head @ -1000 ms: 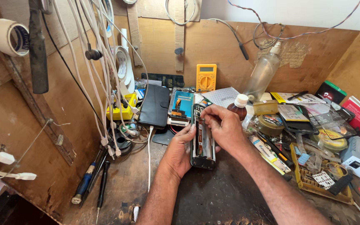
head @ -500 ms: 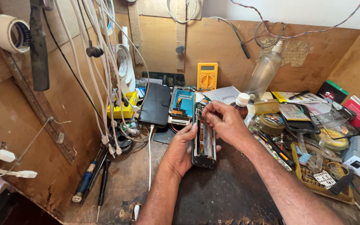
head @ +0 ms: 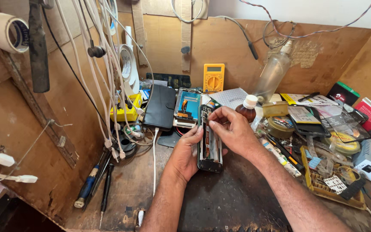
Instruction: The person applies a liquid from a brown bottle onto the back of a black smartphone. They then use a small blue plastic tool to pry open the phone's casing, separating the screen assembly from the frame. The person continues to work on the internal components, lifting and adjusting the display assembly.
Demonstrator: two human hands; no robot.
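Nothing has shifted: both hands, left hand (head: 187,151) and right hand (head: 232,129), still grip the opened phone (head: 209,141).

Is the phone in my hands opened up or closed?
Opened up: the phone, held by left hand and right hand, shows bare internal parts, no cover.

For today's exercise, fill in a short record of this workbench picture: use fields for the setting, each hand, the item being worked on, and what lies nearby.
Setting: cluttered wooden workbench with board walls
Left hand: left hand grips the opened phone along its left edge
Right hand: right hand rests fingertips on the phone's upper part
Item: phone with its back off, insides showing, held lengthwise over a dark mat
Behind: yellow multimeter, black wallet case, brown bottle with white cap
Left: hanging white cables, screwdrivers
Right: yellow parts tray
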